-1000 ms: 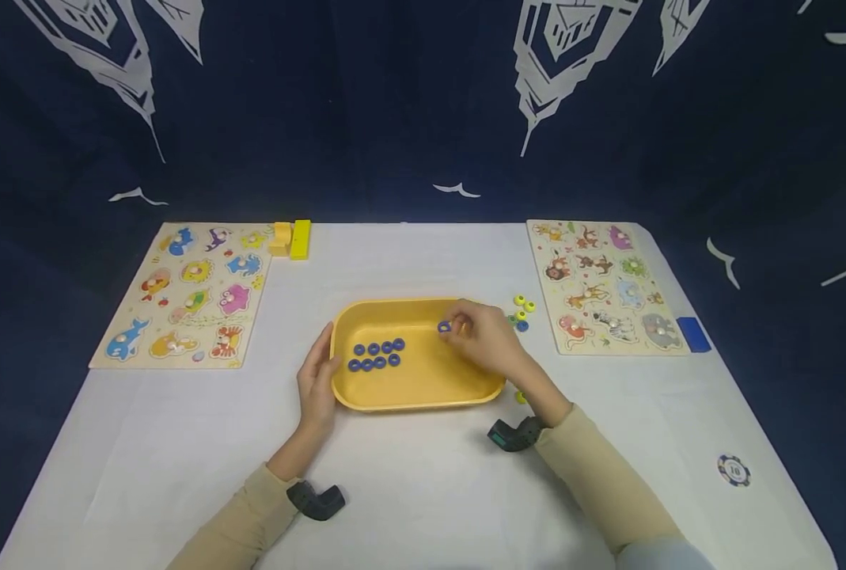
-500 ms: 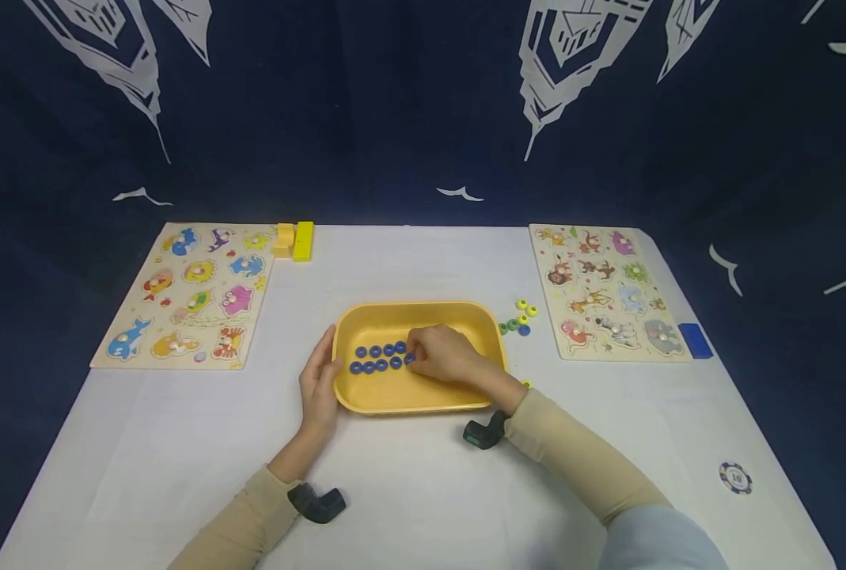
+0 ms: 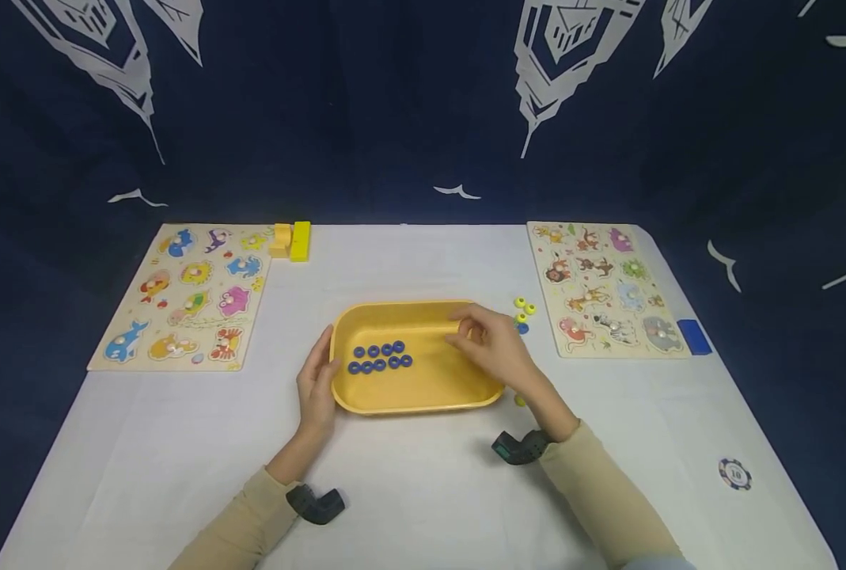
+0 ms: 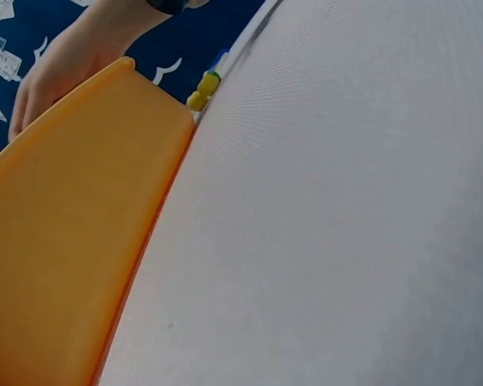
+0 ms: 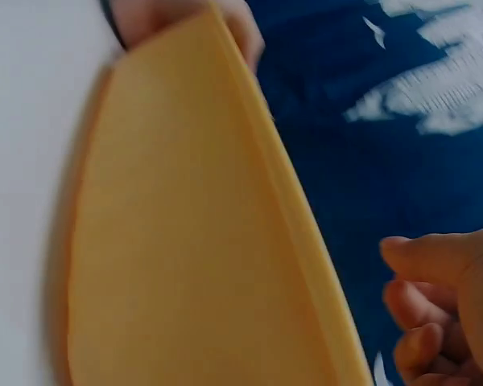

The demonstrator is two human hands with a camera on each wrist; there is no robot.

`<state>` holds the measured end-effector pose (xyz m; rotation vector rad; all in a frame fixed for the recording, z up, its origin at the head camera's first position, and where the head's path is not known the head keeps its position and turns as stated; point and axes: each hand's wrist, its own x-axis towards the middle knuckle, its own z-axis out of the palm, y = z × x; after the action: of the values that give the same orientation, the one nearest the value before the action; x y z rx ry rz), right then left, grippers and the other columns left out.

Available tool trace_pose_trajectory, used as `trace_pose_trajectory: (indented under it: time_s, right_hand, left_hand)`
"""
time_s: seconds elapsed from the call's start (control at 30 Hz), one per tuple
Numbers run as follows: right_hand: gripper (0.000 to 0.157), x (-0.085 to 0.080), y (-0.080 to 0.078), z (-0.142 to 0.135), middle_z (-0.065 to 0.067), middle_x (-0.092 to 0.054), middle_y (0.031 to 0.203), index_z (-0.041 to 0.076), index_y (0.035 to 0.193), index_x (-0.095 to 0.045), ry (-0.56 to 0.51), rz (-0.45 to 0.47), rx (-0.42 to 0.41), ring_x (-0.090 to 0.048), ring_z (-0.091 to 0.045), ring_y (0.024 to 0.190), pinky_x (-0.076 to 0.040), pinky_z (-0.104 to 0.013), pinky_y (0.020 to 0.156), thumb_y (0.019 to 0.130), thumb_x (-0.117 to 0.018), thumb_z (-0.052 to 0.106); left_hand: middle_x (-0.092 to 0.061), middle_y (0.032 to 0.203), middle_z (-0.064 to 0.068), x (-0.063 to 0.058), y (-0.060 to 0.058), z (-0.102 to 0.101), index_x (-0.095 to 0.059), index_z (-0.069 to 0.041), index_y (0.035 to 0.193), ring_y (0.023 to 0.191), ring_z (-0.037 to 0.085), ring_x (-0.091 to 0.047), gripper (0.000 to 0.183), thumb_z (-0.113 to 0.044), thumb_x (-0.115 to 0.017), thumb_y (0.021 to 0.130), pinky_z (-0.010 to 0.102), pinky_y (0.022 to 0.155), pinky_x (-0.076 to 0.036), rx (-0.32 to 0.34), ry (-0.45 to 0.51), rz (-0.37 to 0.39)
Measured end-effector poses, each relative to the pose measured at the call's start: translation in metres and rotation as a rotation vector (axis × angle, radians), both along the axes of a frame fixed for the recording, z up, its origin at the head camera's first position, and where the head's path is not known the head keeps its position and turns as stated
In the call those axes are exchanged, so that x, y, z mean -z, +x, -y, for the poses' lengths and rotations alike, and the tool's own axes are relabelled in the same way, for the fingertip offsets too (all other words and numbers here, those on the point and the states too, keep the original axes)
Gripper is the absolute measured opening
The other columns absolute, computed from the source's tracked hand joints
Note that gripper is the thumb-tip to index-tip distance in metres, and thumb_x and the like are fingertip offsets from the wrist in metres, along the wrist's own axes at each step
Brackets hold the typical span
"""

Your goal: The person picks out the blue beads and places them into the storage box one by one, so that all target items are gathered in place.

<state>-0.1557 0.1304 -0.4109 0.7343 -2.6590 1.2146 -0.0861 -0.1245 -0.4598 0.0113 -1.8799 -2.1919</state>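
Observation:
In the head view a yellow plastic tray (image 3: 430, 396) stands in the middle of the white table. Two rows of small blue rings (image 3: 380, 366) lie in its left half. My left hand (image 3: 317, 388) holds the tray's left end, with the thumb at the rim and the fingers along the outer wall. Over the tray's right end is my right hand (image 3: 494, 344), fingers loosely bent and nothing visible between them. In the right wrist view the right-hand fingers (image 5: 419, 301) show beside the rim, holding nothing.
Yellow rings (image 3: 525, 307) and a blue ring (image 3: 522, 328) lie right of the tray, partly behind the right hand. Animal puzzle boards stand left (image 3: 180, 301) and right (image 3: 601, 293). Yellow blocks (image 3: 300, 241), a blue block (image 3: 694, 336) and a poker chip (image 3: 735, 474) lie farther out.
My right hand set another blue ring at the right end of the front row, let go, and moved back to the tray's right side. The left hand stayed on the tray.

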Motion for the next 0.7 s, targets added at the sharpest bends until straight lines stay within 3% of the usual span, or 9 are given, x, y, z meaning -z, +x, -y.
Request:
trace_pose_trajectory:
  time_s: [0.17, 0.33, 0.57, 0.7]
  right_hand:
    - [0.029, 0.010, -0.005, -0.038, 0.003, -0.057, 0.068, 0.009, 0.101, -0.063, -0.064, -0.077, 0.231, -0.043, -0.010, 0.055, -0.036, -0.018, 0.043, 0.077, -0.068, 0.024]
    - [0.032, 0.028, -0.009, -0.064, 0.001, -0.057, 0.067, 0.010, 0.104, -0.062, -0.065, -0.019, 0.460, -0.045, -0.012, 0.054, -0.037, -0.024, 0.037, 0.076, -0.068, 0.025]
    - [0.036, 0.052, -0.013, -0.079, -0.006, -0.059, 0.067, 0.005, 0.107, -0.060, -0.027, 0.077, 0.545, -0.048, -0.015, 0.049, -0.039, -0.020, 0.037, 0.077, -0.067, 0.023]
    - [0.035, 0.064, -0.015, -0.081, -0.007, -0.058, 0.066, 0.005, 0.107, -0.060, 0.060, 0.104, 0.586, -0.048, -0.013, 0.048, -0.039, -0.019, 0.037, 0.078, -0.065, 0.022]
  left_hand:
    - [-0.028, 0.143, 0.013, 0.007, -0.003, 0.003, -0.031, -0.003, 0.137, 0.131, 0.018, -0.028, 0.050, 0.006, -0.033, 0.088, 0.020, 0.105, -0.030, 0.002, 0.011, -0.003]
    - [-0.028, 0.144, 0.011, 0.017, -0.006, 0.006, -0.034, -0.008, 0.136, 0.132, 0.016, -0.028, 0.050, 0.005, -0.034, 0.088, 0.017, 0.105, -0.029, -0.001, 0.038, -0.009]
    - [-0.028, 0.143, 0.014, 0.021, -0.007, 0.004, -0.036, -0.008, 0.135, 0.132, 0.014, -0.028, 0.049, 0.003, -0.036, 0.087, 0.017, 0.106, -0.027, -0.012, 0.042, -0.031]
    - [-0.029, 0.143, 0.014, 0.021, -0.007, 0.003, -0.036, -0.009, 0.135, 0.131, 0.015, -0.028, 0.050, 0.003, -0.036, 0.087, 0.017, 0.106, -0.028, -0.014, 0.040, -0.026]
